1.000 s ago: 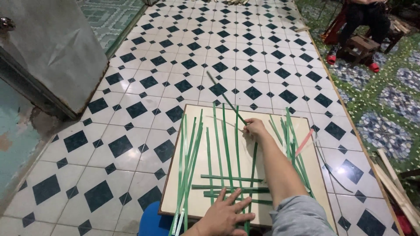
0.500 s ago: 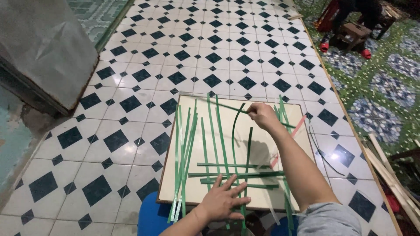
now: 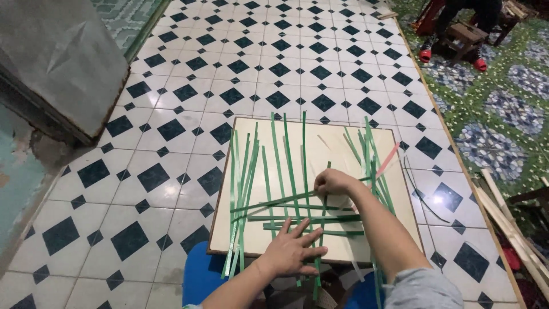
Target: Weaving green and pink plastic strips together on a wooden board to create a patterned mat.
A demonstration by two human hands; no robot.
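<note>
We see the pale square board desk [image 3: 343, 140] crowded with long green flat strips [image 3: 289, 166] running lengthwise and crosswise, so our left hand [image 3: 294, 252] and right hand [image 3: 331, 182] find bare surface only along the far edge and the near left corner. A pink strip [image 3: 389, 159] lies among the green ones at the right side. The dark-and-white diamond tiled floor [image 3: 189, 97] beyond lies open, bounded by a grey metal door [image 3: 63, 63] at far left and pale wooden slats [image 3: 509, 223] at right.

Left hand [image 3: 293, 250] lies flat near the body, fingers spread; right hand [image 3: 331, 183] reaches farther, fingers curled closed.
</note>
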